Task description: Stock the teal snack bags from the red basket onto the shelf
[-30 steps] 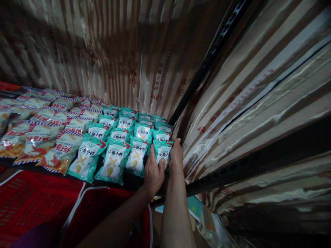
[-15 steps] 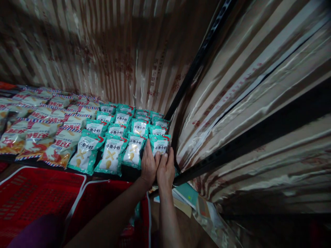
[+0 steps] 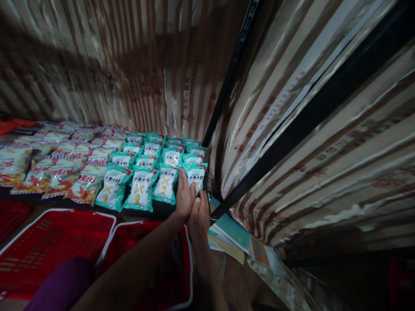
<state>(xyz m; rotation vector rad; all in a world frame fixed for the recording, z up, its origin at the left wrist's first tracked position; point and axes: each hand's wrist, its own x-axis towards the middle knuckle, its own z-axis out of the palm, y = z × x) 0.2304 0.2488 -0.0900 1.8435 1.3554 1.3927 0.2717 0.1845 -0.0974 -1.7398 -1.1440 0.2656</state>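
A teal-and-white snack bag (image 3: 196, 172) stands at the right front corner of the rows, between my two hands. My left hand (image 3: 185, 195) lies along its left side with the fingers straight and the thumb over its lower front. At its lower right edge, my right hand (image 3: 199, 212) curls its fingers against the bag, and the two hands touch below it. Matching teal bags stand in rows to the left, the nearest being a snack bag (image 3: 166, 183) close to my left fingers. The bag's bottom is hidden by my hands.
Red-and-white snack bags (image 3: 86, 179) fill the shelf further left. Red baskets (image 3: 61, 242) with white rims sit below the shelf front. A dark shelf post (image 3: 223, 95) and a slanting dark bar (image 3: 275, 160) stand before striped curtains (image 3: 155, 73). Flat papers (image 3: 233, 231) lie lower right.
The view has shifted slightly. My right hand sits lower on the bag, showing more of its front. Both hands remain against the same bag.
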